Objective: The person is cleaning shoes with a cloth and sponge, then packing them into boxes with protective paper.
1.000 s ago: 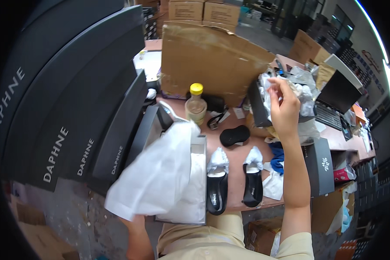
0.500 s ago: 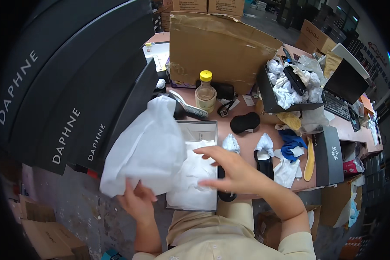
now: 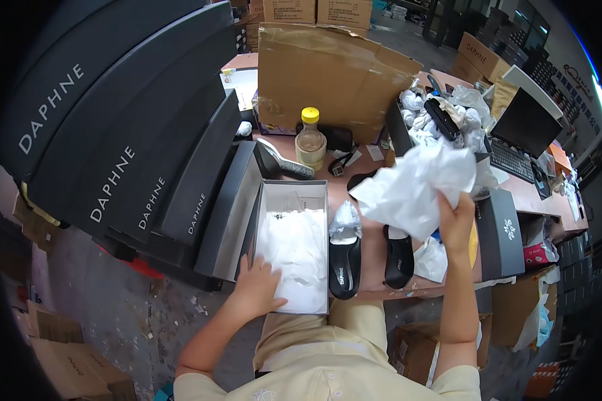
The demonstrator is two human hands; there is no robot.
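In my right hand (image 3: 455,220) is a crumpled sheet of white tissue paper (image 3: 418,187), held up over the right part of the table. My left hand (image 3: 255,289) lies at the near left edge of an open shoebox (image 3: 322,267), fingers apart, holding nothing. White tissue paper (image 3: 291,250) lines the box. Just right of the box lie two black shoes, one (image 3: 345,266) with white paper stuffed in it and the other (image 3: 398,262) partly under the raised sheet. A grey box lid or tray (image 3: 231,214) leans along the box's left side.
Large black shoeboxes (image 3: 114,127) stand stacked on the left. Behind are a brush (image 3: 287,164), a yellow-capped bottle (image 3: 310,144) and a cardboard panel (image 3: 328,80). To the right are a box of crumpled paper (image 3: 475,120), a monitor (image 3: 528,123) and a grey box (image 3: 503,234).
The white tissue sheet has gone from over the left side to the right, now crumpled in my right hand. My left hand has shifted to the box's edge. The leaning grey lid or tray now shows.
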